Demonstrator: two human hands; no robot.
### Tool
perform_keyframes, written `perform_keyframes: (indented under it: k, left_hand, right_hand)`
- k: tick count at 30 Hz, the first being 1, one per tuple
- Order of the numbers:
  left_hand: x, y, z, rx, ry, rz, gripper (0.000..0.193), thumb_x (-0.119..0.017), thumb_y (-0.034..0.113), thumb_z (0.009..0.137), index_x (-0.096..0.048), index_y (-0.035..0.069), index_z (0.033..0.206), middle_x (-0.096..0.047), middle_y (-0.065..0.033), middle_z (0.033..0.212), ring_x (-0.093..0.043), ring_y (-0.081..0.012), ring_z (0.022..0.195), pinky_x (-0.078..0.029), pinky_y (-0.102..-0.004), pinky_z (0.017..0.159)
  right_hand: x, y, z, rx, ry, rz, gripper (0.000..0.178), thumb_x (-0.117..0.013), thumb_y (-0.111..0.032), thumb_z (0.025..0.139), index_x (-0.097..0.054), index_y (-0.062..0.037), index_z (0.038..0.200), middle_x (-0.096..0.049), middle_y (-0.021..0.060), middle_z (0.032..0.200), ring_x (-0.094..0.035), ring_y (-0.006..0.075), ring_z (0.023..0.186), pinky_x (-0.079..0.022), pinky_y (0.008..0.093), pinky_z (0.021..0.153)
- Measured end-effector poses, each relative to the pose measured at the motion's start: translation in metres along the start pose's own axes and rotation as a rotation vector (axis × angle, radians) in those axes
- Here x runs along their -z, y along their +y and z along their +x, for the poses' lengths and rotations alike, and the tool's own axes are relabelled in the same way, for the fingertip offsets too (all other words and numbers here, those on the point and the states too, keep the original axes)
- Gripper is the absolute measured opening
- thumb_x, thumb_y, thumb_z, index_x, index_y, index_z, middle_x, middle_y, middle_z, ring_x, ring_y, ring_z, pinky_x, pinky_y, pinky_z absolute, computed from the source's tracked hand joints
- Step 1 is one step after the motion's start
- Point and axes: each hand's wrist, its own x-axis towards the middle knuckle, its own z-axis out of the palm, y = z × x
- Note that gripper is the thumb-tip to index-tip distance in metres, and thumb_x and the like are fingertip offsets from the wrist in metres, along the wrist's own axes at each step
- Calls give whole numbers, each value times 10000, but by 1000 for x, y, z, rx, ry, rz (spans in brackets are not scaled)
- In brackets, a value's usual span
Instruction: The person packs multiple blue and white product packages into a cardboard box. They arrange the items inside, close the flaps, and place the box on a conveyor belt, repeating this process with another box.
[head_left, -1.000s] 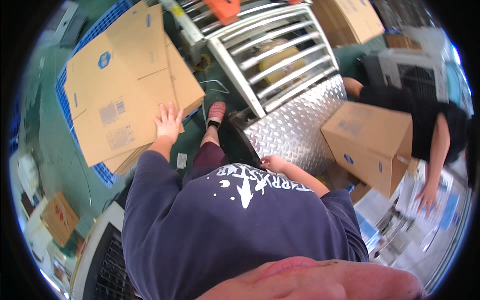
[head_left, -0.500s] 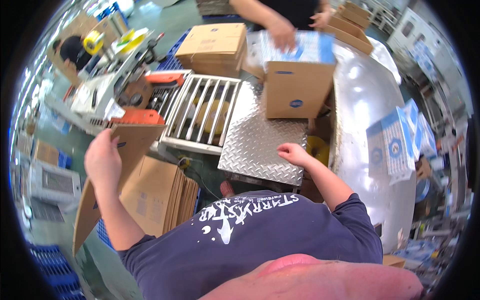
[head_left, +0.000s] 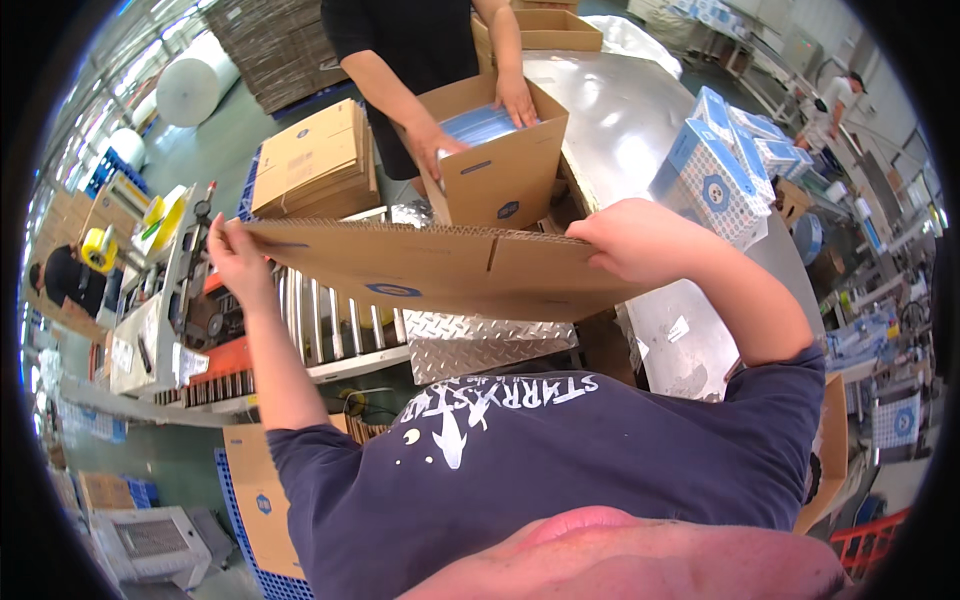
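Note:
Stretched between my hands is a flattened cardboard box (head_left: 450, 265), brown with a small blue mark, its corrugated upper edge facing me. My left hand (head_left: 238, 255) grips its left end, fingers over the edge. At the other end my right hand (head_left: 630, 240) pinches the top corner. Beyond the sheet stands an upright carton (head_left: 505, 185) with blue-and-white packs (head_left: 480, 125) inside. A co-worker's two hands (head_left: 515, 98) reach into that carton and touch the packs. Below the sheet, part of a diamond-plate metal surface (head_left: 490, 345) shows.
A roller conveyor (head_left: 330, 315) runs at left, with a stack of flat cartons (head_left: 310, 165) behind it. More flat cartons (head_left: 262, 490) lie on a blue pallet by my left side. On the right, a steel table (head_left: 610, 100) carries blue-and-white packs (head_left: 710, 185).
The flat box has come up from my left side to in front of me, and my right hand has taken its other end. The co-worker's hands are now inside the carton, which appears further back.

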Motion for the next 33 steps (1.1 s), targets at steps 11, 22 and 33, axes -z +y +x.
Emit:
perform_keyframes:
  k: [11, 22, 33]
  left_hand:
    - [-108, -16, 14, -319, -1104, 743, 293, -456, 322, 871, -658, 111, 892, -655, -45, 1004, -555, -251, 1089, -273, -670, 980]
    - [-25, 2, 71, -178, -1352, 723, 338, -548, 305, 871, -661, -13, 857, -641, -226, 802, -627, -365, 785, -480, -426, 716]
    - [-58, 89, -45, 117, -2049, 343, 687, -652, 442, 824, -472, 4, 1322, -486, -190, 1351, -485, -319, 1230, -380, -363, 1034]
  right_hand:
    - [-120, -5, 86, -340, 1033, -364, 516, -751, -293, 652, -582, -173, 1125, -552, 18, 1217, -456, 207, 1207, -235, 416, 1010]
    - [-51, 13, 91, 352, 1209, 141, 367, -703, -291, 746, -478, -148, 493, -464, -14, 521, -504, 194, 587, -363, 381, 850]
    - [-155, 52, 217, 417, 700, 422, 417, -531, -443, 878, -668, -91, 1053, -636, 141, 1086, -555, 312, 1084, -402, 419, 973]
